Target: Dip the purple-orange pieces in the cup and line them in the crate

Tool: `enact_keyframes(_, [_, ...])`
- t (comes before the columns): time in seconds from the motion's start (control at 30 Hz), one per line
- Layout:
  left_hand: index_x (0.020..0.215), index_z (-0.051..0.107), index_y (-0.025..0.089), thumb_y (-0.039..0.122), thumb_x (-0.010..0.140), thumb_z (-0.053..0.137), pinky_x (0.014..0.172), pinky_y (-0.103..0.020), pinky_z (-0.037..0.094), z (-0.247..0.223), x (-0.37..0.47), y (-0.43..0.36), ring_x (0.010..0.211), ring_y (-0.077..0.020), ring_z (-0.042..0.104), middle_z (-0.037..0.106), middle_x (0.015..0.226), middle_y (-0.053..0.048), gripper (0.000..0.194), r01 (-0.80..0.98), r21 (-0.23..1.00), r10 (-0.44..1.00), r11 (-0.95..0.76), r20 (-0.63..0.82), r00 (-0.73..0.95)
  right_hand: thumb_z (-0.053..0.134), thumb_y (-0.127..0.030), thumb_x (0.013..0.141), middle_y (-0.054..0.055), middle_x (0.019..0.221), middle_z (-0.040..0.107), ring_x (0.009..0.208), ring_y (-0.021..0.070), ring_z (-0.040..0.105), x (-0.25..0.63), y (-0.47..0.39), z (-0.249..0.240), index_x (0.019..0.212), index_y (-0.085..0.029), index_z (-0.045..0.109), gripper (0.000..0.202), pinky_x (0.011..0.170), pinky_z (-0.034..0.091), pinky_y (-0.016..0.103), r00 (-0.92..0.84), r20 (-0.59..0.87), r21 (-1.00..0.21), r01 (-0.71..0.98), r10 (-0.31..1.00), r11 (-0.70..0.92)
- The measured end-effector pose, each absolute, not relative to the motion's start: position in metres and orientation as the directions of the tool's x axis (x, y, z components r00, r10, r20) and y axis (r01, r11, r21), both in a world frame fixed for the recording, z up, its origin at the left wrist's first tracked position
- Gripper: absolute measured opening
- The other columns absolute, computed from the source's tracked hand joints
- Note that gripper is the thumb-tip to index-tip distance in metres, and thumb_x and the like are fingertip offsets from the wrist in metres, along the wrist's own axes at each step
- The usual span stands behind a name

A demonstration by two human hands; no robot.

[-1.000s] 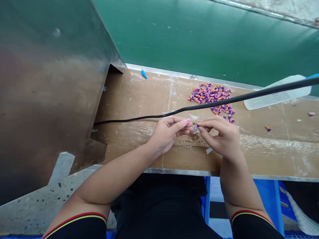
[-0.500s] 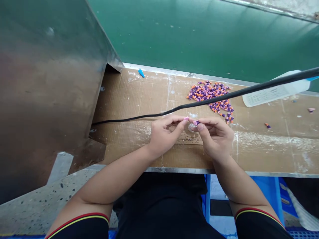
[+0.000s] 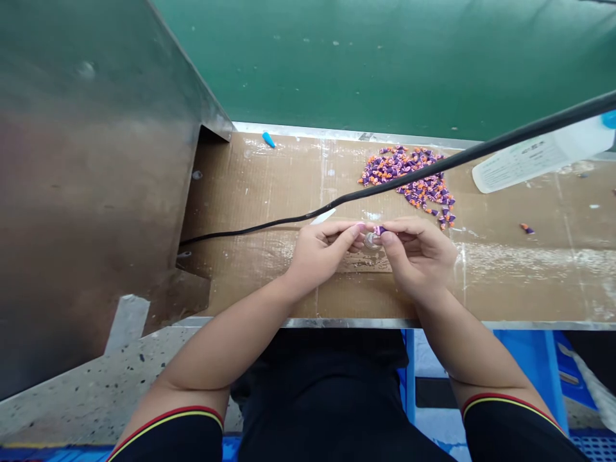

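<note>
My left hand (image 3: 317, 253) is closed, pinching a tiny pink piece (image 3: 360, 226) between thumb and fingertip. Facing it, the closed fingers of my right hand (image 3: 426, 256) hold a small purple-and-pink piece (image 3: 379, 230). Both pieces are very near each other; whether they touch I cannot tell. Just beneath the fingertips is a small clear round dish (image 3: 371, 241), partly hidden by the hands. Beyond my right hand lies a pile of small purple, pink and orange pieces (image 3: 409, 173).
A black cable (image 3: 298, 219) runs across the cardboard-covered table (image 3: 260, 186). A white bottle (image 3: 534, 157) lies at the right, near a stray purple-and-orange piece (image 3: 527, 228). There is a blue cap-like piece (image 3: 268, 139) at the back. A metal housing (image 3: 96, 192) stands left, beside a green wall (image 3: 337, 64).
The view has shifted slightly. Both hands stay pinched near each other, with only small finger movements. A white pointed strip now shows behind my left hand.
</note>
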State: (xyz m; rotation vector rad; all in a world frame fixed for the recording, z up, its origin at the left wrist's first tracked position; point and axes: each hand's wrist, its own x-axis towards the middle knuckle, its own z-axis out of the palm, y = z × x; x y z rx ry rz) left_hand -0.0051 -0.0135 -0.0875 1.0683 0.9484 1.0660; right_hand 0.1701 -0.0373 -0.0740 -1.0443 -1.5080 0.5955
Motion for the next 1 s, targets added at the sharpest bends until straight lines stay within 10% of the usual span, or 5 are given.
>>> enact_keyframes(0.33, [0.082, 0.087, 0.024, 0.046, 0.069, 0.103, 0.077, -0.018, 0.066, -0.077, -0.003, -0.010, 0.076, -0.0105, 0.077, 0.083, 0.086, -0.004, 0.031, -0.528, 0.759, 0.922, 0.381, -0.267, 0.280, 0.078, -0.016, 0.096, 0.003, 0.101, 0.087, 0.090, 0.0215, 0.085, 0.164, -0.033, -0.084, 0.107, -0.028, 0.080, 0.016, 0.083, 0.072, 0.037, 0.025, 0.659, -0.681, 0.446, 0.752, 0.581])
enact_keyframes(1.0, [0.094, 0.088, 0.027, 0.043, 0.088, 0.092, 0.083, -0.029, 0.072, -0.085, -0.001, -0.022, 0.086, -0.0172, 0.082, 0.085, 0.099, -0.006, 0.018, -0.411, 0.908, 0.988, 0.086, -0.024, 0.155, 0.079, -0.013, 0.094, 0.001, 0.096, 0.086, 0.083, 0.0200, 0.083, 0.160, -0.032, -0.082, 0.106, -0.030, 0.080, 0.021, 0.074, 0.071, 0.035, 0.029, 0.688, -0.649, 0.473, 0.725, 0.596])
